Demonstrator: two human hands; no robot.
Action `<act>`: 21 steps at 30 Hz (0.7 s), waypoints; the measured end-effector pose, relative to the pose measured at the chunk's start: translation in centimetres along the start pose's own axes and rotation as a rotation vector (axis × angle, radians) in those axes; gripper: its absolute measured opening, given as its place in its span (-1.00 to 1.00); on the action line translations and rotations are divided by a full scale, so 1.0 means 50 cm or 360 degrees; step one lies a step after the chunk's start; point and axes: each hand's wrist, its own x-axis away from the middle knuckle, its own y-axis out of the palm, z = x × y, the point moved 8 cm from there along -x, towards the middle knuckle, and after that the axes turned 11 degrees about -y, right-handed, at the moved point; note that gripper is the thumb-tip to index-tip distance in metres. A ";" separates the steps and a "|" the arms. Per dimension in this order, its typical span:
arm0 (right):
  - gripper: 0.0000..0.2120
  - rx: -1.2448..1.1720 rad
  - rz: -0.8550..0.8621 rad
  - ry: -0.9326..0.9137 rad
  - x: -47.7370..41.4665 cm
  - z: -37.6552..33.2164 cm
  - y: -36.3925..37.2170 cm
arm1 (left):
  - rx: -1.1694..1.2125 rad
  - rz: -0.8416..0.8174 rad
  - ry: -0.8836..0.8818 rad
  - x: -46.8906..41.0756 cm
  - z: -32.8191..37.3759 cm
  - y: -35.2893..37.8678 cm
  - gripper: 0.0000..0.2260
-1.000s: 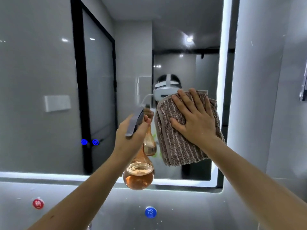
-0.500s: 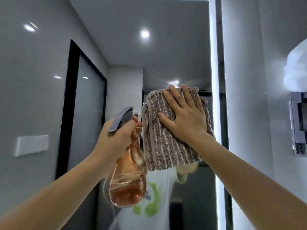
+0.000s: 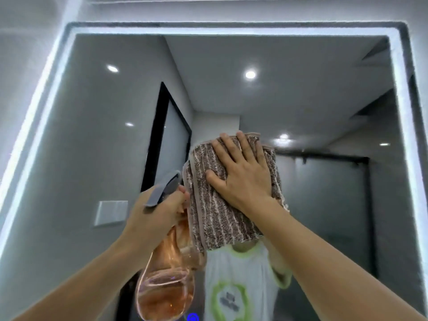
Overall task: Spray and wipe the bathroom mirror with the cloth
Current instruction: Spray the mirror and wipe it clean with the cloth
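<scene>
The bathroom mirror (image 3: 92, 135) fills the view, framed by a lit white strip. My right hand (image 3: 243, 174) lies flat, fingers spread, pressing a folded brown striped cloth (image 3: 217, 218) against the glass near the middle. My left hand (image 3: 157, 212) grips the neck of a clear spray bottle (image 3: 166, 288) with amber liquid and a grey trigger head, held just left of the cloth and close to the glass. The cloth's right part is hidden by my hand and forearm.
The mirror's lit top edge (image 3: 231, 31) and right edge (image 3: 403, 135) are in view. Reflected in the glass are a black-framed door (image 3: 171, 140), ceiling lights, a wall switch plate (image 3: 111, 213) and a person's torso in a white shirt. A blue touch button (image 3: 193, 317) glows at the bottom.
The view has tilted upward, bringing the mirror's top edge into sight. My right hand has slid the cloth higher up the glass, and my left hand has risen with the bottle alongside it.
</scene>
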 end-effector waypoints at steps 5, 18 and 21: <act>-0.34 0.0026 -0.0032 -0.0071 -0.100 -0.163 0.035 | -0.0177 0.0171 0.0264 0.030 0.074 -0.191 -0.82; -0.35 -0.0022 -0.0066 -0.0291 -0.331 -0.564 0.126 | -0.0342 0.0526 0.0257 0.009 0.110 -0.596 -0.65; -0.36 -0.0032 -0.0090 -0.0355 -0.383 -0.611 0.133 | -0.0372 0.0582 0.0259 0.007 0.103 -0.633 -0.67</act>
